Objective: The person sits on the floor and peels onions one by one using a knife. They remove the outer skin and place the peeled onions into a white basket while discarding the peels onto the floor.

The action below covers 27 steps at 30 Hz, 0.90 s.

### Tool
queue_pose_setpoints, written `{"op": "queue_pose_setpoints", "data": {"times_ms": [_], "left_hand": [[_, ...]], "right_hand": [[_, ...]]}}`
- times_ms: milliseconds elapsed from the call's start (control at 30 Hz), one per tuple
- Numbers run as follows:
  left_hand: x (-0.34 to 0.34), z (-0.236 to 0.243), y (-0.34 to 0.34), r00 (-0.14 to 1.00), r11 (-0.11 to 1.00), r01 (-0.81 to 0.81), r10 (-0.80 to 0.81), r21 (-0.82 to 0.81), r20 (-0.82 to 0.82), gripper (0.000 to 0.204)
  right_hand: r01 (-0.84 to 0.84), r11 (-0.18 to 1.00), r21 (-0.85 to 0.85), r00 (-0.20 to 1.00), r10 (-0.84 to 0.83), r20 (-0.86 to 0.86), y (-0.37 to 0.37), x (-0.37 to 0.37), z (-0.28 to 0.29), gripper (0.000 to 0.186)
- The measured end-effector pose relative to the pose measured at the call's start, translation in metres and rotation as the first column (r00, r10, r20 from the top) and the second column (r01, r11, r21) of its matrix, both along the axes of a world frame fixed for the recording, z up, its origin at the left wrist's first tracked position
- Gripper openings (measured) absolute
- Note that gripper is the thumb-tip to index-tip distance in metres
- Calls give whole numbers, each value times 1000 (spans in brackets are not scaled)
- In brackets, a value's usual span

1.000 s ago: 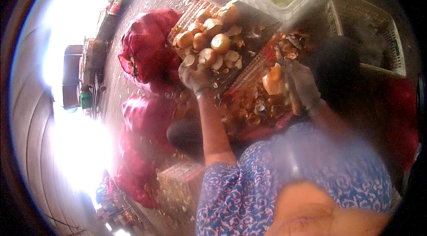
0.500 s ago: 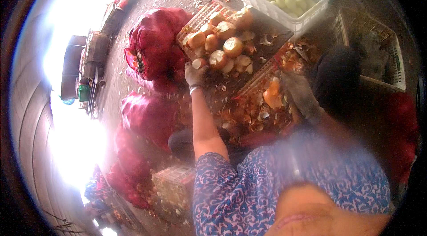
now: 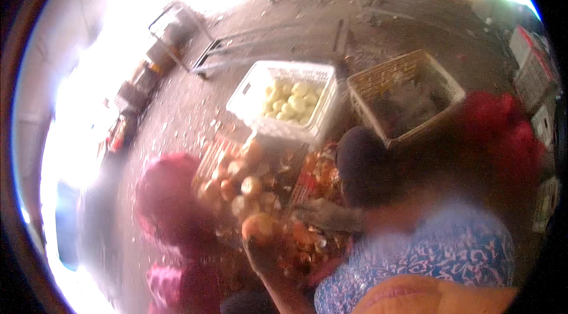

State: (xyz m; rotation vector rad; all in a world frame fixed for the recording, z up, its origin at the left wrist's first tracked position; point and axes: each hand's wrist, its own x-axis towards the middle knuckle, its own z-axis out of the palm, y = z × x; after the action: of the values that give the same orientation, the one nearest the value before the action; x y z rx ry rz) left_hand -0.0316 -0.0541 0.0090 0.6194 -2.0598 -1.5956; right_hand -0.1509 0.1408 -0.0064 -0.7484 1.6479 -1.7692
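My left hand point(image 3: 258, 249), low in the middle, has an orange-skinned onion point(image 3: 257, 228) in its fingers. My right hand point(image 3: 325, 213), gloved and smeared by motion, is to its right above loose skins and peel point(image 3: 305, 246); whatever it holds is unclear. Just ahead, brown onions, some showing pale cut faces point(image 3: 251, 185), lie on a tilted crate point(image 3: 207, 159). A red crate point(image 3: 303, 190) of peel stands beside them.
A white basket point(image 3: 242, 98) of pale peeled onions and a cream basket point(image 3: 370, 101) stand ahead. Red mesh sacks point(image 3: 163, 196) lie left, another point(image 3: 497, 130) right. My dark knee point(image 3: 361, 166) is right. Wheeled metal frames point(image 3: 207, 54) and stacked crates point(image 3: 523, 54) stand farther off.
The view has swung up, showing more floor and metal frames. My left hand has left the onion pile's near edge with an onion. My right hand has shifted left relative to my knee.
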Motion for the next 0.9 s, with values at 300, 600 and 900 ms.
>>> {"op": "queue_pose_setpoints", "data": {"times_ms": [300, 600, 900], "left_hand": [[11, -51, 40, 991, 980, -18, -9, -196, -135, 40], [6, -14, 50, 992, 927, 124, -116, -355, 45, 49], [3, 29, 70, 990, 990, 144, -144, 12, -6, 58]], "right_hand": [[-93, 983, 157, 989, 109, -98, 0, -6, -21, 49], [-2, 992, 125, 965, 34, -260, -3, -5, -10, 56], [-207, 977, -60, 965, 214, 154, 2, -8, 9, 71]]}}
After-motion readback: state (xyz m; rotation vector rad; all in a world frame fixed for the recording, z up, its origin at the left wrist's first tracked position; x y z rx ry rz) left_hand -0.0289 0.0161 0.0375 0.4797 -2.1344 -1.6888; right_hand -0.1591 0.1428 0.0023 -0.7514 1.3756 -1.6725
